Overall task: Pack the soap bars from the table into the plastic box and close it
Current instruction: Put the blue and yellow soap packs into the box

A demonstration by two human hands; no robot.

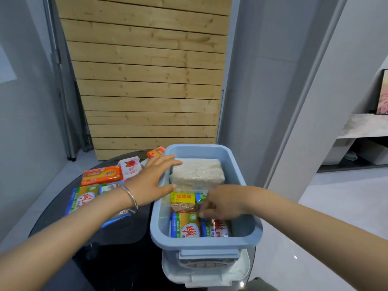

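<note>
A light blue plastic box (159, 225) stands open on the black round table (117, 259). Inside lie a large clear-wrapped pale block (197, 173) at the far end, a yellow soap bar (182, 197) in the middle, and two wrapped bars (184, 226) at the near end. My left hand (152, 179) rests open on the box's left rim, fingers spread toward the pale block. My right hand (220, 204) reaches into the box, fingertips pinched on the right near soap bar (216, 228). An orange bar (102, 175), a white rose bar (131, 164) and a green-yellow bar (83, 198) lie left of the box.
The box's pale lid (210, 276) lies beneath the box at the table's near edge. Another orange bar (155, 152) sits at the table's far side. A wooden slat panel (147, 80) leans against the wall behind. A shelf unit (361, 139) stands at the right.
</note>
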